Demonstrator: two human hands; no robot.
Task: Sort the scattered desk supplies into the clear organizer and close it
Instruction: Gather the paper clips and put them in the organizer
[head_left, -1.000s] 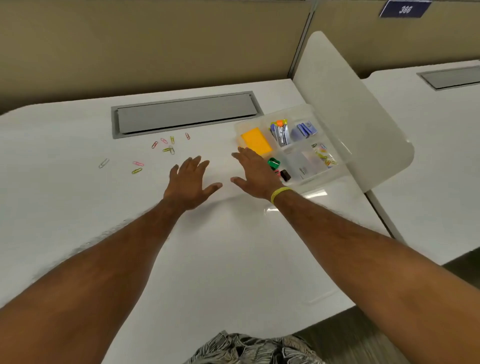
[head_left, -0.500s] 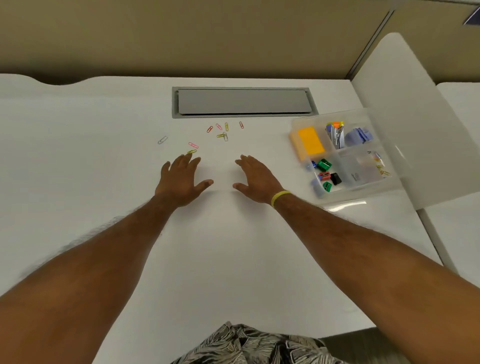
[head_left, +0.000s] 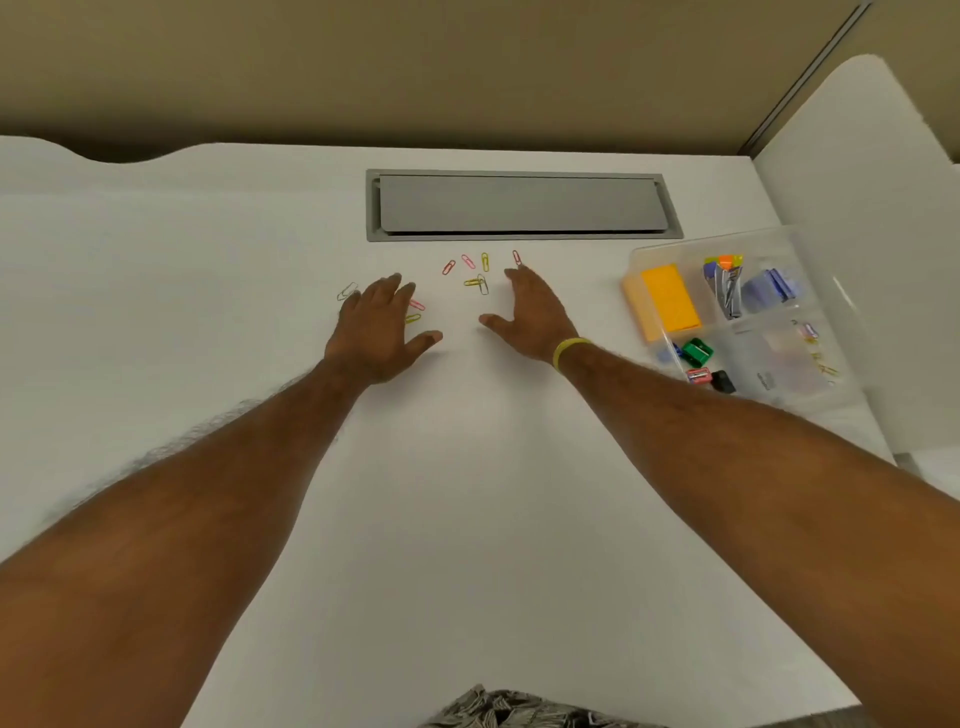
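Note:
Several coloured paper clips (head_left: 476, 273) lie scattered on the white desk (head_left: 467, 493) just in front of a grey cable hatch. My left hand (head_left: 382, 325) is spread flat over the left clips, fingertips near a silver clip (head_left: 347, 291); a pink clip (head_left: 417, 305) and a yellow clip (head_left: 413, 318) show beside it. My right hand (head_left: 527, 312) is open, fingers extended, fingertips close to a red clip (head_left: 516, 257). The clear organizer (head_left: 737, 317) sits open at the right, holding orange sticky notes (head_left: 667, 304), sharpeners, staples and clips.
The grey cable hatch (head_left: 522, 205) is set into the desk behind the clips. A white divider panel (head_left: 872, 218) rises at the right, behind the organizer. A tan partition wall (head_left: 415, 67) backs the desk.
Both hands have moved forward and left, away from the organizer, to the scattered paper clips. The view has shifted left, so the organizer now sits at the right edge.

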